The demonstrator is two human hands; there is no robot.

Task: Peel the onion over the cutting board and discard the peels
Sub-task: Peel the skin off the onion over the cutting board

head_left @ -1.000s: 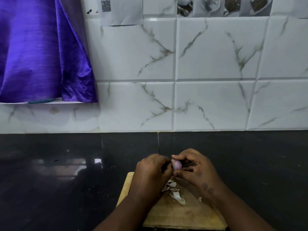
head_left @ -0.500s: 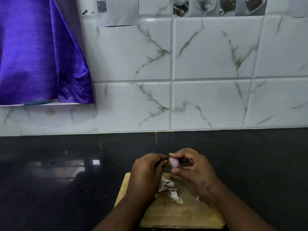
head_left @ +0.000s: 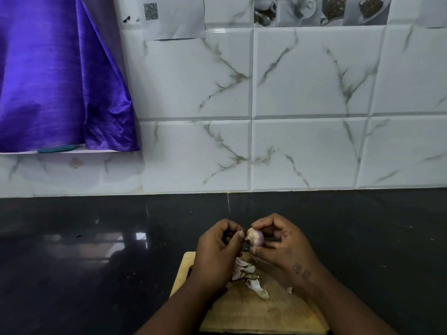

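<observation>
Onion (head_left: 255,238), small and pale purple, sits raised above the far edge of the wooden cutting board (head_left: 254,315), pinched between thumb and fingers (head_left: 260,223) of the right hand (head_left: 283,247). Left hand (head_left: 217,252) is curled just beside it, thumb tip touching or nearly touching the onion's pale end; whether it grips a strip of skin cannot be told. Peels (head_left: 249,276) lie in a loose pile on the board below the two hands, one long piece trailing toward the near side and a small scrap lying apart by the right wrist. Board rests on a glossy black worktop (head_left: 96,262). Behind stands a white marble-pattern tiled wall (head_left: 312,93); purple cloth (head_left: 55,76) hangs at upper left over a ledge.
</observation>
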